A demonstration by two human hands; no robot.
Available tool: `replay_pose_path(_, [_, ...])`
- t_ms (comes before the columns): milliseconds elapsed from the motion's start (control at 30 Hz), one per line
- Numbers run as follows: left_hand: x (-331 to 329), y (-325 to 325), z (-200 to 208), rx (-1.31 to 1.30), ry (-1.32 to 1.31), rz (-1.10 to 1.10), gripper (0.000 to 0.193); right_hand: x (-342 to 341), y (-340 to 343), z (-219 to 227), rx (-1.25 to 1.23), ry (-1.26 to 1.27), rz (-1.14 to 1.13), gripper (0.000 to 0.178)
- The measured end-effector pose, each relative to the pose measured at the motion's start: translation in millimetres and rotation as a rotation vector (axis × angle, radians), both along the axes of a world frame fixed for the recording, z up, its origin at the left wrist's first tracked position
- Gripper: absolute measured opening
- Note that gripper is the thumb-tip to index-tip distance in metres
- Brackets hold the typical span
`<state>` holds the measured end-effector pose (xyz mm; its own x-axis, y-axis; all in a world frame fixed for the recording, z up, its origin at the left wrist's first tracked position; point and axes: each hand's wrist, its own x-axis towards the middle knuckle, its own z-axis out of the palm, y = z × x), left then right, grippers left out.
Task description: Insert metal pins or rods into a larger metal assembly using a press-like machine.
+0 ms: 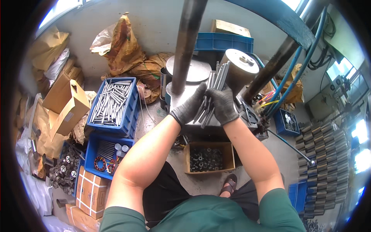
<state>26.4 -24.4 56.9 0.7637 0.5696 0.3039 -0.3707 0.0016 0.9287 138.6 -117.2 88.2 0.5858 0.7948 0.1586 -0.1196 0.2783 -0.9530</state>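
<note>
A bundle of several grey metal rods (220, 76) stands tilted between my two dark-gloved hands. My left hand (190, 105) presses its side, fingers closed against the rods. From the other side my right hand (223, 103) wraps round them, its thumb across the front. The rod ends stick out above and below my gloves. Behind them is a metal machine bed (178, 101) with a round steel plate (189, 69) and a thick white-topped cylinder (242, 62). Part of the bed is hidden by my hands.
At left, a blue crate (112, 103) holds many similar rods. Below it, a blue bin (92, 154) contains rods and wound copper rings. A wooden box (208, 157) of small dark parts sits under the machine. Two steel columns, one of them this pillar (185, 42), and blue hoses (297, 73) rise nearby.
</note>
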Motion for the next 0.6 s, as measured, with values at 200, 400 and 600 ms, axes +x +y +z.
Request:
replay_pose_path(200, [-3.0, 48.7, -25.8, -0.075, 0.059, -0.431, 0.06, 10.0, 49.8, -37.4, 0.066, -0.119, -0.102, 0.025])
replay_pose_path(400, [3.9, 62.7, -50.2, 0.178, 0.333, -0.275, 0.092, 3.1, 69.4, -41.5, 0.011, -0.186, -0.116, 0.031])
replay_pose_path(600, [25.1, 57.5, -68.8, 0.291, 0.4, -0.136, 0.095, 21.8, 63.1, -53.5, 0.084, -0.15, -0.064, 0.036])
